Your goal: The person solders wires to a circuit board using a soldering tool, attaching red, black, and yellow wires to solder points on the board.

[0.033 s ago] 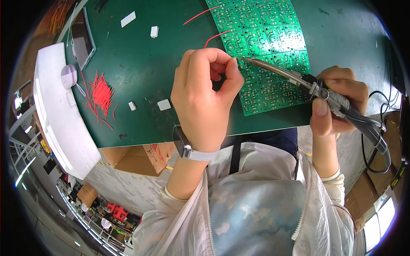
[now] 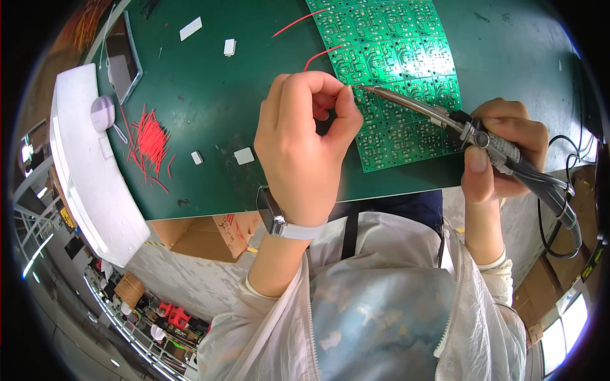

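Observation:
My right hand (image 2: 505, 149) grips a soldering iron (image 2: 413, 105) with a thick grey cable. The iron's tip rests at the left edge of a green circuit board panel (image 2: 406, 63), close to my left fingertips. Thumb and forefinger of my left hand (image 2: 305, 136) are pinched together at that spot. A bit of red shows behind these fingers, apparently a red wire, mostly hidden by the hand. Farther up the same edge, two red wires (image 2: 298, 26) stick out to the left from the panel.
Left on the green table (image 2: 216, 108) lies a pile of short red wires (image 2: 151, 141). Beyond it are a white foam piece (image 2: 95, 171), an earphone case (image 2: 102, 113) and a phone (image 2: 124, 60). Small white blocks (image 2: 244, 156) lie scattered about. A cardboard box (image 2: 206, 240) stands below the table edge.

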`<state>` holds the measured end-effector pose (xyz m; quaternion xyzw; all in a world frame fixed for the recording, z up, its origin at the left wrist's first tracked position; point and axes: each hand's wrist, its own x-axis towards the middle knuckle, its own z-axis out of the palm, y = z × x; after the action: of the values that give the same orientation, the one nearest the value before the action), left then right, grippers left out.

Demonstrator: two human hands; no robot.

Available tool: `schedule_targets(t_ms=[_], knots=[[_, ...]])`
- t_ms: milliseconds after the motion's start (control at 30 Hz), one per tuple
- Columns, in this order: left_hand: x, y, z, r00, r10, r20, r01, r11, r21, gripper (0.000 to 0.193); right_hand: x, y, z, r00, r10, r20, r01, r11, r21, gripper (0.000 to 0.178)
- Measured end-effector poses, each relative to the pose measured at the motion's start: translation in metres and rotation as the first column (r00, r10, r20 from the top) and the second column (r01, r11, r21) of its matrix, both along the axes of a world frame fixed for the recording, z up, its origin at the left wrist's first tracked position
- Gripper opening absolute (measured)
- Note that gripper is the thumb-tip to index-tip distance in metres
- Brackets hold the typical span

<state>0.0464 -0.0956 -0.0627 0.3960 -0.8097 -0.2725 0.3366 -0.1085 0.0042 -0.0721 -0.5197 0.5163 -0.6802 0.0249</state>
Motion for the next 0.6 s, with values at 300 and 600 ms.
schedule_targets(t_ms=[300, 600], knots=[[0.003, 0.0, -0.001, 1.0, -0.014, -0.02, 0.014, 1.0, 0.001, 0.015, 0.001, 0.002, 0.001, 0.999, -0.004, 0.033, 0.003, 1.0, 0.022, 0.035], [0.011, -0.006, -0.003, 0.994, -0.096, -0.056, 0.092, 0.993, -0.067, 0.018, 0.002, 0.0, 0.001, 0.995, -0.078, 0.064, 0.08, 0.996, -0.028, 0.034]])
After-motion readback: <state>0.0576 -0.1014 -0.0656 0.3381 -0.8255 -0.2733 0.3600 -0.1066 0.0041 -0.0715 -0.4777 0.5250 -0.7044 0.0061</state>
